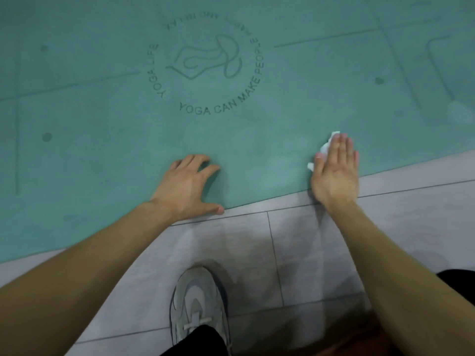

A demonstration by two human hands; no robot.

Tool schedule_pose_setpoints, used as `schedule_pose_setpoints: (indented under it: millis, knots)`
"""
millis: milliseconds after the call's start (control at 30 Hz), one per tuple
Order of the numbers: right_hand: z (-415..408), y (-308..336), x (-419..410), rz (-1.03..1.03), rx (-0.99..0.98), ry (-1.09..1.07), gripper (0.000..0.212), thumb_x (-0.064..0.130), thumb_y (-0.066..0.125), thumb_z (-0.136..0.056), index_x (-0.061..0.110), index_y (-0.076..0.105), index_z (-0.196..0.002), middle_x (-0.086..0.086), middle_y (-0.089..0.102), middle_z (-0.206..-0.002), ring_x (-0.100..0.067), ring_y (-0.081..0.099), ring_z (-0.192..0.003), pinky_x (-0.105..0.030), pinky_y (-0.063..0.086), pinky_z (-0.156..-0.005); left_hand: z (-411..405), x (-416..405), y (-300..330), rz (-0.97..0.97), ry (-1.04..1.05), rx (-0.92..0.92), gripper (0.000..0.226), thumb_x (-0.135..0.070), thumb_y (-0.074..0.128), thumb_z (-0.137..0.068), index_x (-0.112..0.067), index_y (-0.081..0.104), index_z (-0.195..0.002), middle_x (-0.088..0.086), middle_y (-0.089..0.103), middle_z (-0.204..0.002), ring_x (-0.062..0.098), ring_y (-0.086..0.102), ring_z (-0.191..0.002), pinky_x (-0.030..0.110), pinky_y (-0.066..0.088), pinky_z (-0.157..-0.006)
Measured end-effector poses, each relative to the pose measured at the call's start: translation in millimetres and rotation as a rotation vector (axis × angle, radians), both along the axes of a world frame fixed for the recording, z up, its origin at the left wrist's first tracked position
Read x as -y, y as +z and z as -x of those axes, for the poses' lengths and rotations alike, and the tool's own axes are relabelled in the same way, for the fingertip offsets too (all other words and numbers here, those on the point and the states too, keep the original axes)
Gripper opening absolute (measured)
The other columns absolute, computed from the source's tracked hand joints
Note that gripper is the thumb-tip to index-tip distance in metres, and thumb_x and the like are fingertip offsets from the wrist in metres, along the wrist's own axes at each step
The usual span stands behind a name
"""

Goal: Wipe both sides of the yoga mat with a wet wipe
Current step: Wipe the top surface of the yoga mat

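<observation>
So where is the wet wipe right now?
In the head view the wet wipe lies under the flat fingers of the right hand, pressed on the yoga mat near its front edge, right of the printed circle logo.

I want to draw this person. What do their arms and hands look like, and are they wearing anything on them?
Both arms are bare, with no sleeves in view. The left hand and right hand wear no gloves, rings or watch that I can see. The fingernails look short and unpainted.

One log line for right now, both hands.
left hand: braces yoga mat edge | right hand: flat, presses wet wipe on mat | phase: wiping
</observation>
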State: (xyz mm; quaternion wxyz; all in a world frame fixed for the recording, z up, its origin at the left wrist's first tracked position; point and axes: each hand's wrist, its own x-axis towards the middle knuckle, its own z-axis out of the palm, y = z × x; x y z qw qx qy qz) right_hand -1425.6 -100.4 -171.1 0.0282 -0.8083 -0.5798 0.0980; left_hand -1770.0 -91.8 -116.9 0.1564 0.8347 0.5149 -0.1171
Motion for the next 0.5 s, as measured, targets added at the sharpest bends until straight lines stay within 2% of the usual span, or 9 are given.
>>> schedule_pose_setpoints:
  millis: [67, 167, 200, 233, 267, 367, 400, 433, 500]
  knots:
    - [43.0, -0.3, 8.5, -0.02, 0.007, 0.177, 0.077, 0.058, 0.013, -0.109, 0.011, -0.004, -0.167, -0.005, -0.006, -0.176, -0.019, -0.01, -0.162, -0.043, 0.004, -0.132, -6.8, -3.2, -3.6, -0.031, -0.09, -0.002, 0.096, -0.085, 0.069, -0.068, -0.03, 0.055, -0.145, 0.0, 0.05, -0.139, 0.025, 0.047, -0.13, 0.046, 0.043, -0.109]
    - [89.0, -1.1, 20.2, 0.018, -0.019, 0.797, 0.067, 0.047, 0.021, -0.113, 0.016, -0.001, -0.168, 0.0, -0.002, -0.176, -0.016, -0.008, -0.162, -0.043, 0.007, -0.132, -10.4, -4.2, -8.1, -0.089, -0.203, -0.005, 0.082, -0.082, 0.066, -0.072, -0.031, 0.059, -0.136, -0.002, 0.054, -0.128, 0.024, 0.051, -0.119, 0.045, 0.047, -0.099]
    - [82.3, 0.9, 11.2, 0.018, -0.005, 0.908, 0.063, 0.043, 0.019, -0.113, 0.018, 0.0, -0.168, 0.001, 0.001, -0.176, -0.015, -0.006, -0.162, -0.043, 0.007, -0.132, -10.9, -3.1, -9.1, -0.094, -0.229, 0.002, 0.079, -0.081, 0.066, -0.073, -0.031, 0.06, -0.133, -0.002, 0.055, -0.125, 0.024, 0.052, -0.116, 0.045, 0.048, -0.097]
    - [67.5, 0.7, -1.4, 0.013, 0.014, 0.902, 0.061, 0.041, 0.016, -0.114, 0.02, 0.0, -0.169, 0.002, 0.003, -0.176, -0.014, -0.004, -0.162, -0.043, 0.008, -0.132, -11.8, -1.5, -9.7, -0.092, -0.256, 0.01, 0.074, -0.079, 0.068, -0.075, -0.031, 0.061, -0.131, -0.003, 0.056, -0.122, 0.024, 0.053, -0.114, 0.044, 0.048, -0.094]
    - [49.9, -0.4, -14.7, 0.012, 0.027, 0.789, 0.06, 0.041, 0.013, -0.113, 0.022, 0.001, -0.169, 0.002, 0.005, -0.176, -0.014, -0.002, -0.162, -0.044, 0.008, -0.132, -12.4, 0.0, -10.7, -0.093, -0.282, 0.018, 0.067, -0.075, 0.069, -0.078, -0.03, 0.063, -0.127, -0.003, 0.058, -0.12, 0.024, 0.055, -0.111, 0.043, 0.049, -0.091]
    - [0.5, -1.9, -45.6, 0.0, 0.02, 0.26, 0.066, 0.044, 0.007, -0.109, 0.017, 0.006, -0.168, -0.003, 0.01, -0.176, -0.019, 0.003, -0.162, -0.045, 0.006, -0.132, -12.9, 5.6, -16.6, -0.125, -0.396, 0.051, 0.042, -0.057, 0.065, -0.088, -0.024, 0.068, -0.114, -0.003, 0.065, -0.105, 0.024, 0.062, -0.099, 0.041, 0.055, -0.076]
    - [-1.5, -2.1, -48.2, 0.003, -0.003, 0.162, 0.069, 0.046, 0.008, -0.107, 0.014, 0.006, -0.168, -0.005, 0.008, -0.176, -0.02, 0.003, -0.162, -0.044, 0.005, -0.132, -12.7, 7.9, -19.3, -0.133, -0.434, 0.065, 0.034, -0.05, 0.062, -0.089, -0.022, 0.069, -0.108, -0.002, 0.066, -0.098, 0.025, 0.064, -0.093, 0.04, 0.055, -0.069]
    - [8.2, -0.3, -46.8, 0.0, -0.019, 0.147, 0.07, 0.047, 0.01, -0.107, 0.013, 0.007, -0.168, -0.005, 0.008, -0.176, -0.021, 0.002, -0.162, -0.044, 0.005, -0.132, -12.5, 9.2, -21.1, -0.14, -0.452, 0.079, 0.028, -0.043, 0.058, -0.09, -0.02, 0.07, -0.1, -0.002, 0.066, -0.091, 0.026, 0.065, -0.086, 0.039, 0.055, -0.061]
    - [42.2, 0.6, -32.0, -0.007, -0.065, 0.374, 0.068, 0.046, 0.016, -0.108, 0.013, 0.01, -0.168, -0.005, 0.01, -0.176, -0.021, 0.003, -0.162, -0.044, 0.01, -0.131, -13.8, 10.2, -18.4, -0.134, -0.411, 0.113, 0.023, -0.032, 0.052, -0.087, -0.02, 0.071, -0.083, -0.001, 0.066, -0.079, 0.028, 0.067, -0.075, 0.037, 0.053, -0.053]
